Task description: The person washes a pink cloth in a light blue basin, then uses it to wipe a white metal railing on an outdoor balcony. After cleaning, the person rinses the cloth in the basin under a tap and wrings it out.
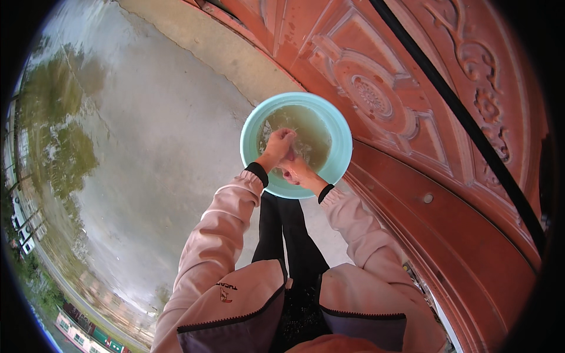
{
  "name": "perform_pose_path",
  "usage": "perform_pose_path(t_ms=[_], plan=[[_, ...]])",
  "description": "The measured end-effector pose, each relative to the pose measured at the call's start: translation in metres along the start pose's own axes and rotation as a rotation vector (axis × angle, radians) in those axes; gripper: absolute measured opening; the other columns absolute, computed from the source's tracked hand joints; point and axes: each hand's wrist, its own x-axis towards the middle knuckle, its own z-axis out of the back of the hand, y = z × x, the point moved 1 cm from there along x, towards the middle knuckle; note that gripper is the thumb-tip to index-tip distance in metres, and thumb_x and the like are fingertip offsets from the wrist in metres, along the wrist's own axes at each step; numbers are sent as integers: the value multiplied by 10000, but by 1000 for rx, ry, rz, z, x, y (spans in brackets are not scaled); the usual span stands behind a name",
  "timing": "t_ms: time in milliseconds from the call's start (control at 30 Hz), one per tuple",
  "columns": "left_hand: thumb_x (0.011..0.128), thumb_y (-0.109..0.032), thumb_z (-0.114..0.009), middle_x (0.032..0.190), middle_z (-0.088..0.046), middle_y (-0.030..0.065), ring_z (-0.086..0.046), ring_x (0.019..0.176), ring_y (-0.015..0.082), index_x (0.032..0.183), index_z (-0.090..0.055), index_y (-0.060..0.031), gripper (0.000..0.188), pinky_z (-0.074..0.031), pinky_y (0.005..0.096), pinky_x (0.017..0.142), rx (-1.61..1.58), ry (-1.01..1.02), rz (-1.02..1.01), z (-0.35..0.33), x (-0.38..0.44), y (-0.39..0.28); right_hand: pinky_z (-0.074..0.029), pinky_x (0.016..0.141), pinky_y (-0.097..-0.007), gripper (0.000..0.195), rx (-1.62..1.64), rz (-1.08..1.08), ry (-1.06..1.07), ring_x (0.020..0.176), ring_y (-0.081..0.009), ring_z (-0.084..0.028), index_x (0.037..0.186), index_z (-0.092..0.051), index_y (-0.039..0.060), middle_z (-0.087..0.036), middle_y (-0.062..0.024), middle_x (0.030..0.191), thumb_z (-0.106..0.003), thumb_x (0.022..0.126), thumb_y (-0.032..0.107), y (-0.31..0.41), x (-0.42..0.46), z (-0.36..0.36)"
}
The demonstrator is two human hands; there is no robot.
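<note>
My left hand (pixel 280 143) is above the murky water (pixel 311 132) in a light turquoise plastic basin (pixel 342 145). The fingers are curled, their tips bent inward. Just below it, my right hand (pixel 299 171) is also curled and looks wet. Both hands meet over the near left part of the basin. A small reddish patch shows between them; whether it is a finger or something held cannot be made out. Bits of foam float on the brownish water. The hands hide part of the near rim and water.
A reddish-brown metal door (pixel 375 97) with raised ornament stands to the right, crossed by a black bar (pixel 459 119). Wet concrete (pixel 176 110) with reflections spreads out to the left. My black-trousered legs (pixel 282 229) are below the basin, near the door's sill (pixel 397 212).
</note>
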Motion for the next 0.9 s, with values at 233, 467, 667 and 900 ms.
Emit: perform_pose_path(t_ms=[233,467,667,900], plan=[[897,-180,-540,899,-672,250,-653,873,434,971,-648,-7,216,-510,484,781,455,-596,-191,-22,17,34,-507,650,-410,212,-715,610,-354,708,-284,-690,856,-660,20,-672,-152,689,-704,823,224,-35,36,18],[924,-177,-562,869,-678,196,-662,807,337,990,-644,0,206,-508,425,734,155,-665,-237,0,3,44,-526,804,-383,375,-616,727,-366,928,-307,-686,1090,-652,18,-701,-170,992,-764,768,175,0,-5,-11],[889,-273,-715,736,-564,26,-533,590,93,1075,-597,-26,331,-456,271,510,46,-696,-282,51,-84,18,-486,847,-350,583,-775,882,-862,1006,-240,-608,1300,-550,49,-615,-160,1184,-769,774,167,-1,-67,89],[800,-386,-774,793,-676,105,-661,701,168,1103,-629,28,533,-528,320,657,340,-415,9,92,-81,65,-480,824,-368,403,-581,877,-991,946,-226,-620,1239,-578,37,-659,-127,1115,-644,916,268,-37,-24,179]])
